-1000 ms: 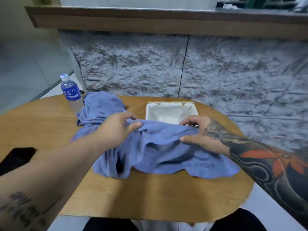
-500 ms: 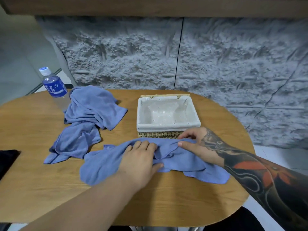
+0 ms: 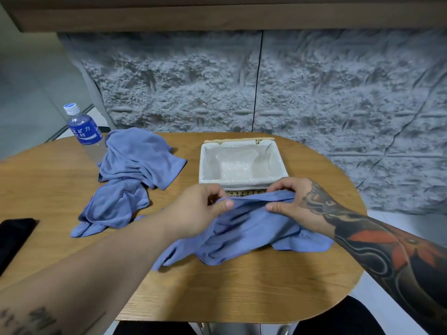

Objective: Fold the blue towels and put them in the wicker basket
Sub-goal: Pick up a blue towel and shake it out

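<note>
At the near edge of the table (image 3: 242,293), bare wood, then the towel in hand (image 3: 244,228): a blue cloth lying crumpled, its far hem lifted off the wood w/ both hands on it. The left hand (image 3: 193,213) has thumb and forefinger closed together on that hem; the right hand (image 3: 297,204), just right of it, pinches the same hem, thumb under, fingers curled over. Hands are near each other, approx. mid-hem, so the corners hang loose and the rest sags to the table.

It looks light, soft, floppy, no stiffness at all; prob. a bit clingy, not slippery. My guess: better to slide the pinches out to the two far corners, so the edge goes taut and the fold lines up.

Further left, a pile of unfolded towels (image 3: 130,180) sits in a heap, well apart from the hands. A dark phone (image 3: 14,238) lies at the left edge. Just beyond the hands, the wicker basket (image 3: 242,187) w/ white lining, nothing in it. Far left, a water bottle (image 3: 83,131) stands upright, touching the pile.
</note>
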The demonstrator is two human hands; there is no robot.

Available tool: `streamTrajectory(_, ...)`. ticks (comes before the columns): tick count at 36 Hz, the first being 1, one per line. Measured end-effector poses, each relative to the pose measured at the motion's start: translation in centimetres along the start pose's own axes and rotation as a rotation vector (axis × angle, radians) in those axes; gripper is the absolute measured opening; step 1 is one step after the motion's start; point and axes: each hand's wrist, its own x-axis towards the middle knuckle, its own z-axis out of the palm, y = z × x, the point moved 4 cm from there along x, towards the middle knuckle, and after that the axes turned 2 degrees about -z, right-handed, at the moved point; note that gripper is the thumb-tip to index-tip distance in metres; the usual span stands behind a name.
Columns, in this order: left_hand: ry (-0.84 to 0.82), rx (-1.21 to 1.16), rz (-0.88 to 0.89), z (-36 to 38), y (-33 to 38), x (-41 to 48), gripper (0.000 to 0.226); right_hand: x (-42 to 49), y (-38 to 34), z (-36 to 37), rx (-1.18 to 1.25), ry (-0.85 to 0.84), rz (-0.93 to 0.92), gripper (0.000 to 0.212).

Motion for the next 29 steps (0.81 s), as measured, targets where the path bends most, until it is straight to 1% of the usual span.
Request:
streamTrajectory(4,-0.009,-0.150,0.044,-1.7,2.5,-0.4,0.025,-0.1,-0.2,-0.3,0.014,0.086,-0.017,0.021)
streamTrajectory(7,-0.036,-0.331,0.039,-2.4,3.8,-0.8,0.028,-0.8,0.0,-0.5,0.026,0.228,-0.009,0.024)
streamTrajectory(9,-0.051,-0.439,0.029,-2.8,4.7,-1.0,0.028,-1.7,-0.1,-0.6,0.035,0.341,-0.005,0.031)
streamTrajectory(11,-0.050,-0.522,0.050,-3.2,5.8,-1.0,0.027,-3.3,-0.1,-0.3,0.127,0.490,0.063,0.036)
streamTrajectory(12,-0.045,-0.567,0.062,-3.4,6.5,-1.1,0.027,-4.3,-0.2,0.3,0.216,0.559,0.110,0.034)
streamTrajectory(14,-0.029,-0.656,0.087,-3.9,8.1,-1.1,0.027,-6.5,-0.4,2.4,0.419,0.608,0.192,0.025)
streamTrajectory(15,-0.029,-0.703,0.101,-4.2,8.8,-1.1,0.026,-7.4,-0.6,3.9,0.515,0.581,0.245,0.019)
streamTrajectory(16,-0.033,-0.749,0.116,-4.6,9.7,-1.1,0.026,-8.2,-0.8,5.5,0.590,0.510,0.314,0.021)
streamTrajectory(17,-0.035,-0.783,0.130,-5.0,10.7,-1.2,0.029,-8.9,-1.2,7.3,0.650,0.381,0.420,0.031)
streamTrajectory(19,-0.032,-0.816,0.159,-5.9,12.5,-1.4,0.031,-10.0,-2.4,10.7,0.774,0.045,0.661,0.044)
streamTrajectory(20,-0.027,-0.825,0.176,-6.4,13.3,-1.5,0.029,-10.4,-3.2,11.8,0.847,-0.077,0.723,0.050)
streamTrajectory(21,-0.021,-0.828,0.196,-6.8,14.1,-1.6,0.028,-10.4,-3.6,12.5,0.929,-0.120,0.744,0.053)
streamTrajectory(24,0.015,-0.864,0.237,-8.2,15.8,-2.1,0.027,-8.7,-4.4,12.4,1.112,-0.008,0.701,0.063)
streamTrajectory(25,0.038,-0.884,0.245,-8.6,16.1,-2.2,0.027,-7.9,-4.7,12.1,1.166,0.008,0.688,0.068)
streamTrajectory(26,0.066,-0.902,0.247,-9.0,16.3,-2.4,0.027,-7.1,-5.2,11.6,1.220,-0.012,0.678,0.071)
streamTrajectory(28,0.126,-0.903,0.246,-9.8,16.2,-2.6,0.027,-5.9,-6.1,10.7,1.300,-0.075,0.622,0.069)
streamTrajectory(29,0.157,-0.896,0.240,-10.2,16.0,-2.7,0.027,-5.3,-6.3,10.2,1.327,-0.063,0.572,0.062)
